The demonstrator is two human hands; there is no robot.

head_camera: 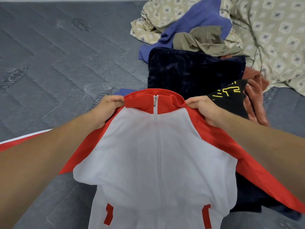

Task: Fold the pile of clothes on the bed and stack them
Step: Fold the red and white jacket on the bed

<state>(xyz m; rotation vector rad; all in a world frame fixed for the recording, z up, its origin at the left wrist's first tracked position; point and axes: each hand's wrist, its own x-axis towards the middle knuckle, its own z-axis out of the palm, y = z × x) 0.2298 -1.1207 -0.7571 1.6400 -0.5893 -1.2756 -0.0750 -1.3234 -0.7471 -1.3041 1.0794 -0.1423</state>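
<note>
A zipped white track jacket [156, 156] with red collar, red sleeves and red pocket trims hangs front side up before me. My left hand [105, 109] grips its left shoulder just beside the collar. My right hand [204, 108] grips the right shoulder in the same way. Behind the jacket lies the pile of clothes: a dark navy velvety garment [194, 71], a black shirt with yellow print [229, 95], a rust-coloured piece [255, 90], an olive garment [203, 40] and a blue-violet one [203, 17].
The grey quilted mattress [57, 55] stretches bare to the left and far side. A beige patterned sheet [272, 38] is bunched at the upper right behind the pile. The jacket's left sleeve [19, 141] trails off to the left edge.
</note>
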